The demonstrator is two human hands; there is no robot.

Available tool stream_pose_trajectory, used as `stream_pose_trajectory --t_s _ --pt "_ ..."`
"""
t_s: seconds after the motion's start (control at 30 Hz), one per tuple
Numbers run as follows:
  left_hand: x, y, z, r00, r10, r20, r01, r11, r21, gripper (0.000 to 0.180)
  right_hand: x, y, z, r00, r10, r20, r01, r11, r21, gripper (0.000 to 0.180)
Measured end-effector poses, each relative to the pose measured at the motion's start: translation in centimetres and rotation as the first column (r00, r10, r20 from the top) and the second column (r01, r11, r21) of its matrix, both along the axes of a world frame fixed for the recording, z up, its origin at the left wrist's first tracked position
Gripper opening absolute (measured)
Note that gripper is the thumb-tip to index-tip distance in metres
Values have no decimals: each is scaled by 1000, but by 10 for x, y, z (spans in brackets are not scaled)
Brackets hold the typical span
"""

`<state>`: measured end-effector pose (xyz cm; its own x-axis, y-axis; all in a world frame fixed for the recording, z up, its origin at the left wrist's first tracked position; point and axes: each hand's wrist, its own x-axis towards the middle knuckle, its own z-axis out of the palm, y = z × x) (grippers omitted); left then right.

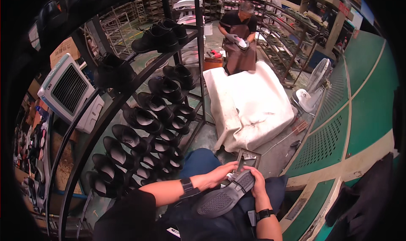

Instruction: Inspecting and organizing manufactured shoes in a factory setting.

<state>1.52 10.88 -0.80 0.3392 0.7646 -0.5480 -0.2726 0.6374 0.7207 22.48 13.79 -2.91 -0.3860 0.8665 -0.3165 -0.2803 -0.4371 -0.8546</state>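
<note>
A black shoe point(224, 197) lies sole-up across my lap, its grey treaded sole facing me. My right hand point(256, 182) grips its heel end from the right. My left hand point(222, 172) reaches in from the left and rests its fingers on the shoe near the heel, beside a small white object I cannot make out. Both wrists carry black bands.
A black metal rack point(127, 101) to my left holds several black shoes. A white padded table point(249, 99) stands ahead, with another seated person point(240, 34) behind it handling a shoe. A white fan point(311, 89) sits right, a green conveyor point(359, 105) beyond it.
</note>
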Motion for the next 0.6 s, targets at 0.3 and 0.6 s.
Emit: stream_pose_trajectory --t_s 0.3,0.6 --pt "60 40 -7 997 27 77 -29 999 24 48 -11 -9 1 988 -132 -84 154 912 381 51" --pt "45 21 -2 996 86 14 -86 996 5 56 -14 -12 19 992 -116 -53 128 907 401 58"
